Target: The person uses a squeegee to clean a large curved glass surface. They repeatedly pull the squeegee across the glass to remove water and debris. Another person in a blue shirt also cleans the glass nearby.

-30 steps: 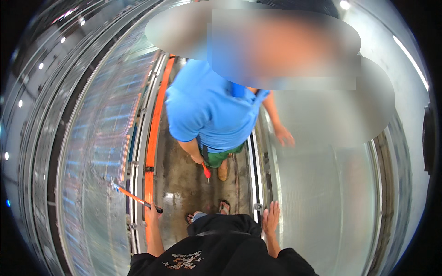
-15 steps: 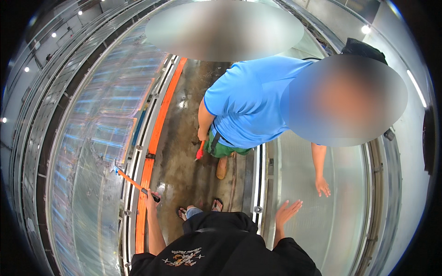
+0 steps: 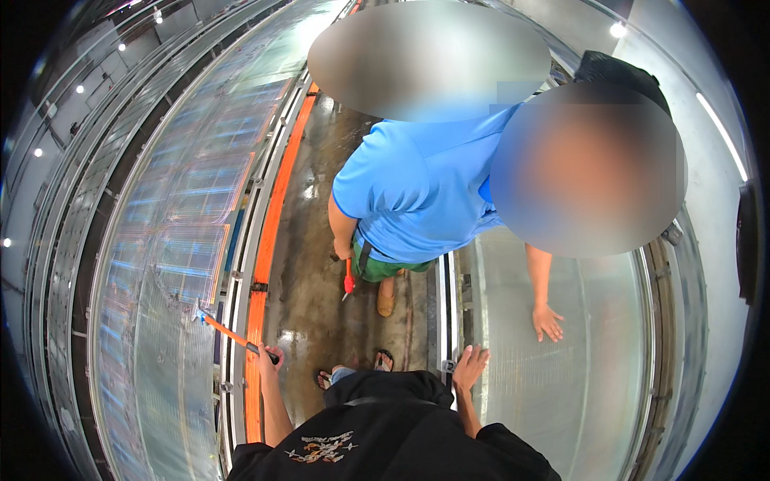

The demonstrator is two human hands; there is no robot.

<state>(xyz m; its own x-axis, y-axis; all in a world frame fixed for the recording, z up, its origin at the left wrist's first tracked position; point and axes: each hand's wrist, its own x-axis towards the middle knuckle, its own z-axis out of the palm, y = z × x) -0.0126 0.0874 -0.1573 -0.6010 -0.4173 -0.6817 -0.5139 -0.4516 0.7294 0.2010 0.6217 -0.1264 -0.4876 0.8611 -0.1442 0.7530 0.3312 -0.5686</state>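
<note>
My left hand [image 3: 271, 359] is closed around the black grip of an orange-handled tool [image 3: 226, 329] with a small blue head. Its head rests on or just over the shiny, line-patterned sheet [image 3: 172, 337] on the left; I cannot tell if it touches. My right hand [image 3: 471, 367] is open, fingers stretched out, at the inner edge of the pale translucent sheet [image 3: 553, 401] on the right. Across from me, a co-worker in a blue shirt [image 3: 425, 184] holds a red tool [image 3: 349, 279] low in one hand. The co-worker's other hand [image 3: 548, 322] is spread over the right sheet.
A wet concrete aisle [image 3: 309, 240] runs between the two long frames. An orange strip [image 3: 266, 256] lines the left frame's metal rail. A white-and-black rail [image 3: 445, 309] borders the right one. Metal framework [image 3: 60, 240] stands at far left, a pale wall [image 3: 714, 96] at far right.
My right hand has moved left, from over the right sheet to its inner edge. The co-worker's spread hand has shifted slightly left. My left hand keeps hold of the orange-handled tool.
</note>
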